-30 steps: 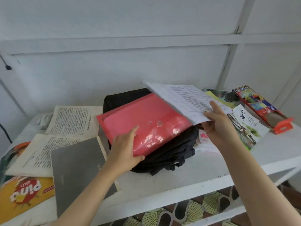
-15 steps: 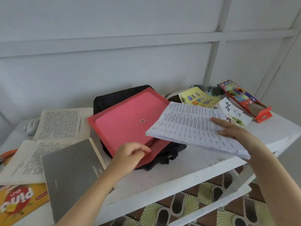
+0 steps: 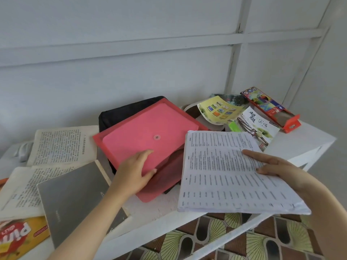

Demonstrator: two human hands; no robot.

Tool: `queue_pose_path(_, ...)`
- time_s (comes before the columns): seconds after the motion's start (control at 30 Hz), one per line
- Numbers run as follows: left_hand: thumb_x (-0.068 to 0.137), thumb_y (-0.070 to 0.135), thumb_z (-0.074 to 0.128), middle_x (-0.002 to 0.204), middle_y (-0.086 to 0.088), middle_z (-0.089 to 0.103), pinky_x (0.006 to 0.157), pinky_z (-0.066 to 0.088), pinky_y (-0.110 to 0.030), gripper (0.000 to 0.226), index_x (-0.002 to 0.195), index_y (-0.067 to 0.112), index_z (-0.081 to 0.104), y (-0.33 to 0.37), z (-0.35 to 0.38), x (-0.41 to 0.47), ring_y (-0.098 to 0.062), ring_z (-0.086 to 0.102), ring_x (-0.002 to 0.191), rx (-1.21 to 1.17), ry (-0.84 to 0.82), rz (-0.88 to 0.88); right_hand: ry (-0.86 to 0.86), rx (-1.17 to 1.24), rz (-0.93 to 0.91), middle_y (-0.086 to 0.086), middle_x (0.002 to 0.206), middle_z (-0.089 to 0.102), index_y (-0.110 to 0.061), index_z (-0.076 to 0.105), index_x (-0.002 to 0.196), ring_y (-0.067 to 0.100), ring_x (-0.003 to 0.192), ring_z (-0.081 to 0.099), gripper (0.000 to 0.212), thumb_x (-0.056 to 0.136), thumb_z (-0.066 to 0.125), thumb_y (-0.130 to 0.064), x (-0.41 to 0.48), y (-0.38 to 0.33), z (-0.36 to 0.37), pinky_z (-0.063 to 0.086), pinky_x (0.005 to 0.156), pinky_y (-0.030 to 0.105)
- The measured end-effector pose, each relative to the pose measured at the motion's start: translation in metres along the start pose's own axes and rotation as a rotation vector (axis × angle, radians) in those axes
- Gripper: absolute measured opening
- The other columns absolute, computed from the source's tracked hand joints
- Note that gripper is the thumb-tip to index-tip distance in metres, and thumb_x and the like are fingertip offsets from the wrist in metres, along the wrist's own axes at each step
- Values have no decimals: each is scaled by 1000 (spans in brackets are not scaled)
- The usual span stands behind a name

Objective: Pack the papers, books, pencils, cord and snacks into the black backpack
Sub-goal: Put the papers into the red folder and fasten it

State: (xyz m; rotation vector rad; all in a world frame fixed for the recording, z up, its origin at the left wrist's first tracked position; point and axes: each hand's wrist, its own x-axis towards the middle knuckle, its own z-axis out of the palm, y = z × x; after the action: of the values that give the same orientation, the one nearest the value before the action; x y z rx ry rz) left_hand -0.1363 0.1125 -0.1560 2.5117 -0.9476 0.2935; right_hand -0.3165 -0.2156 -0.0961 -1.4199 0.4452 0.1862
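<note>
A black backpack lies on the white table, mostly covered by a pink snap folder whose flap is lifted. My left hand grips the edge of that flap, thumb under it. My right hand holds a thick stack of printed papers to the right of the folder, over the table's front edge. A box of coloured pencils lies at the far right. Books lie beside it. A yellow snack box sits at the front left.
Open printed books and a grey notebook cover the table's left side. A yellow leaflet lies behind the folder. The white panelled wall stands close behind. Patterned floor tiles show below the table's front edge.
My right hand has brought the paper stack down and flatter, nearer the front edge. My left hand has taken hold of the folder's flap and lifted it open.
</note>
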Motion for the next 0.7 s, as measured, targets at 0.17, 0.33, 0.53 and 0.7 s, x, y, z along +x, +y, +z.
queue_pose_path(0.17,86,18,64,78,0,66,47,38,-23,45,129,17,51,0,-3,5,-21,64,63,107,23,134,-20,10,10,14,114,67,-22,53,130,34,77,70,52,91,37,8,2,9,-10,56,51,32)
queue_pose_path(0.33,79,-11,58,123,-4,62,43,46,-25,61,126,27,53,-3,-9,14,-21,66,60,104,-40,171,-100,28,-18,13,124,63,-25,55,130,40,93,67,56,78,65,-5,2,14,-19,58,62,37)
queue_pose_path(0.53,83,-12,41,146,2,41,71,47,-29,62,123,32,60,-1,-12,19,-24,58,112,164,-98,46,-172,-49,-75,3,130,60,-22,56,130,35,114,58,53,86,43,5,4,22,-33,55,84,37)
queue_pose_path(0.7,96,32,44,139,11,42,75,46,-26,48,142,42,30,1,-21,14,-13,53,111,40,-160,7,-227,-96,-65,-2,134,57,-32,61,124,34,119,55,52,79,52,-6,9,27,-43,47,96,44)
